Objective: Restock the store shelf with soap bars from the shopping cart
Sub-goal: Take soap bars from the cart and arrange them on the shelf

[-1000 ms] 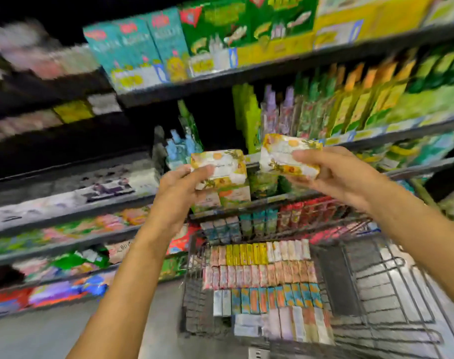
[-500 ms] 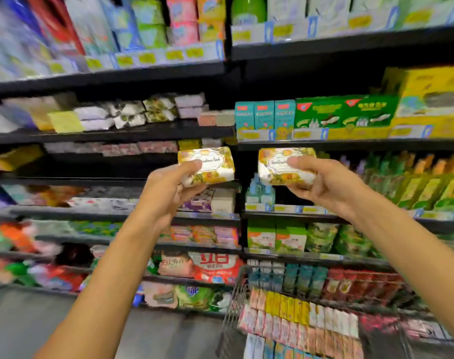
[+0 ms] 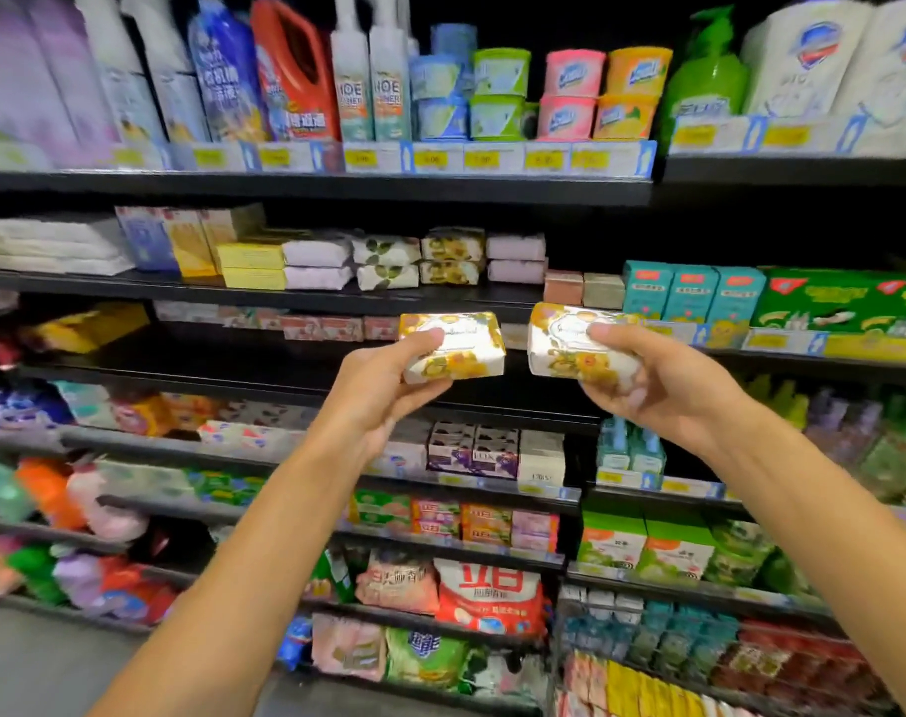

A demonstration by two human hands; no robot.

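My left hand (image 3: pixel 376 393) grips one soap bar (image 3: pixel 458 344) wrapped in white paper with yellow flowers. My right hand (image 3: pixel 658 377) grips a second, matching soap bar (image 3: pixel 570 344). Both bars are held up side by side in front of the dark store shelf (image 3: pixel 306 297). On that shelf, above and behind the bars, lie stacked wrapped soaps, among them two with the same yellow flower wrap (image 3: pixel 452 258). The shopping cart (image 3: pixel 647 680) shows at the bottom right, with rows of small coloured packs in it.
Bottles and tubs (image 3: pixel 497 93) fill the top shelf. Teal and green boxes (image 3: pixel 694 292) stand to the right of the soaps. Lower shelves hold boxed soap (image 3: pixel 471 450) and detergent bags (image 3: pixel 487 597). Grey floor shows at the bottom left.
My view has lifted from the cart up to the higher shelves. Both hands have risen with their soap bars and now sit just below the shelf of wrapped soaps.
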